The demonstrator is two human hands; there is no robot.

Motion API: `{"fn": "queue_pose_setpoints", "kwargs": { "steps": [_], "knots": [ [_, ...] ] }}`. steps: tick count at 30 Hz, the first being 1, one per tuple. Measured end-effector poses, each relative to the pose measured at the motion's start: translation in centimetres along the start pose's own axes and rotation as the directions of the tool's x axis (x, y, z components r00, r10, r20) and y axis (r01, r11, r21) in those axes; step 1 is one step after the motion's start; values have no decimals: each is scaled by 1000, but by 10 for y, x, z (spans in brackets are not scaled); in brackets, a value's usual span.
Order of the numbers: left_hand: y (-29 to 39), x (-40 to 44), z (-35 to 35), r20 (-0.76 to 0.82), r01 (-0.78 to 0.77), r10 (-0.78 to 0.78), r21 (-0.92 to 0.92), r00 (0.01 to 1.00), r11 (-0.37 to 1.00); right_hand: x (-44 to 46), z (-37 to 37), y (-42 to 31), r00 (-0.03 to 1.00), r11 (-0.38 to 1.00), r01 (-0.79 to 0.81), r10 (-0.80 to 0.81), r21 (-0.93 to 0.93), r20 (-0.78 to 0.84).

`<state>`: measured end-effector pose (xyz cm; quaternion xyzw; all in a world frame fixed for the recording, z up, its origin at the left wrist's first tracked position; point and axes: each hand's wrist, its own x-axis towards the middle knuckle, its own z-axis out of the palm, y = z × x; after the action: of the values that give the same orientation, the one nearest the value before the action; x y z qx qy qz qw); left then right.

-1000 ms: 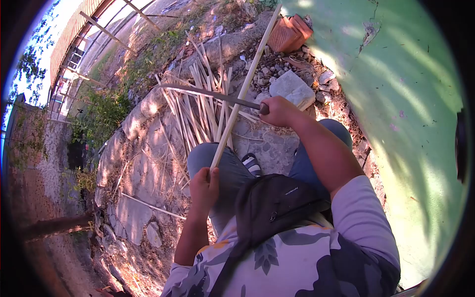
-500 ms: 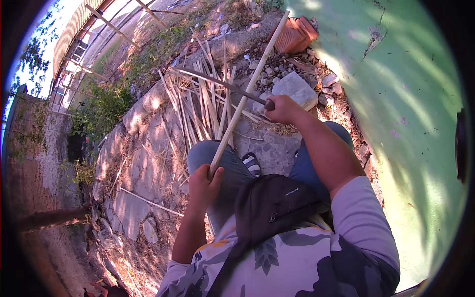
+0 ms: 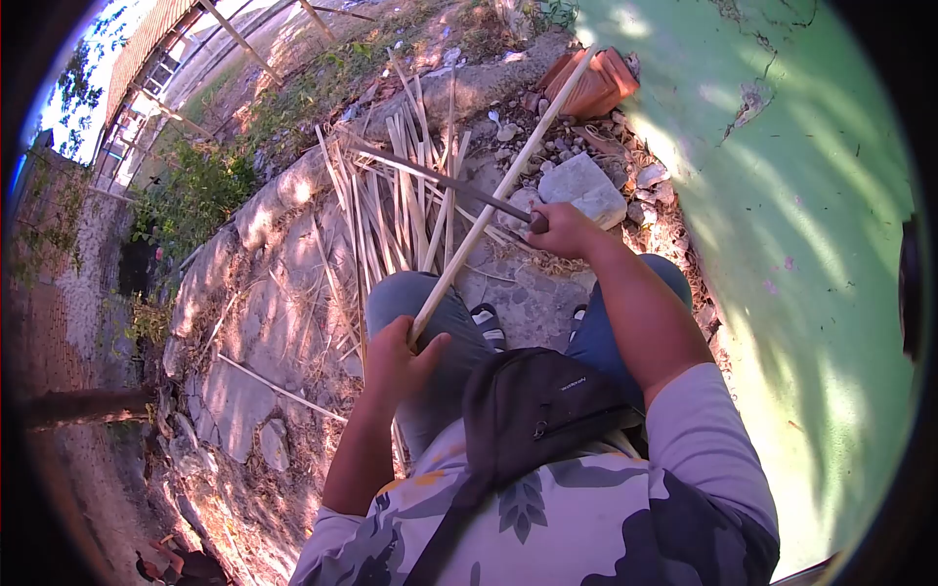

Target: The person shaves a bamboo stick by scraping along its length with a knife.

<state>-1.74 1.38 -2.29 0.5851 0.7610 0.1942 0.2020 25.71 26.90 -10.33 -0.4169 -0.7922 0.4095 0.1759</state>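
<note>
- One pale strip (image 3: 523, 161) is slanting over the left knee (image 3: 401, 293), its far end pointing toward the terracotta tiles (image 3: 596, 86).
- Left hand (image 3: 399, 359): fingers are curling around the near end of the strip; the thumb is sticking out to the side. This end grip is presumably leaving the remaining length free.
- Right hand (image 3: 567, 232): fingers are clenching the handle of a long blade (image 3: 430, 174), probably to control its angle.
- Blade position: the blade is crossing the strip well beyond the left hand, likely keeping those fingers clear of the edge. Contact at the crossing is not showing clearly.
- Strip pile (image 3: 386, 220): many similar strips are lying on the ground beyond the left knee, presumably for easy reach.
- Stone block (image 3: 583, 188): this item is resting on the rubble beyond the right hand, near the green wall (image 3: 782, 244).
- Black bag (image 3: 547, 396): this item is resting against the torso, apparently by its strap, below both hands.
</note>
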Motion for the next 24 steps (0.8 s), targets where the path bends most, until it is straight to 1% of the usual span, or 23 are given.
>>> {"fn": "queue_pose_setpoints", "kwargs": {
  "steps": [3, 6, 9, 10, 12, 13, 14, 15, 16, 19, 22, 24],
  "knots": [
    [5, 3, -5, 32, 64, -63, -18, 998, 998, 5, 1, 2, 983, 990, -101, 115, 101, -140],
    [0, 7, -2, 44, 127, -122, -131, 992, 983, -7, -1, -17, 998, 999, 2, -4, -38, -60],
    [-4, 10, -1, 49, 141, -135, -168, 990, 976, -25, 6, -49, 980, 956, 175, -145, -236, 138],
    [-4, 9, 0, 54, 128, -121, -138, 991, 982, -26, 16, -49, 966, 907, 238, -183, -346, 185],
    [-4, 8, -2, 62, 98, -93, -73, 994, 993, -25, 12, -53, 964, 885, 245, -181, -395, 193],
    [-4, 6, -1, 45, 78, -75, -70, 996, 995, -25, 12, -55, 963, 875, 249, -179, -416, 200],
    [-5, 4, 0, 30, 57, -55, -66, 998, 996, -22, 10, -48, 978, 944, 166, -122, -286, 168],
    [-5, 3, 1, 10, 31, -31, -63, 999, 998, -13, 3, -36, 988, 985, 83, -61, -151, 141],
    [-4, 4, 0, 9, 41, -40, -82, 999, 996, -6, -3, -26, 993, 1000, 2, 0, -15, 121],
    [-5, 6, -1, 14, 71, -70, -123, 997, 990, 1, 0, -11, 999, 999, 4, -2, 37, -48],
    [-7, 10, 1, 27, 89, -86, -130, 996, 988, -7, 5, -19, 992, 990, 127, -127, -62, 8],
    [-7, 9, 3, 27, 100, -97, -131, 995, 986, -17, 12, -33, 980, 970, 182, -164, -165, 113]
  ]
}}
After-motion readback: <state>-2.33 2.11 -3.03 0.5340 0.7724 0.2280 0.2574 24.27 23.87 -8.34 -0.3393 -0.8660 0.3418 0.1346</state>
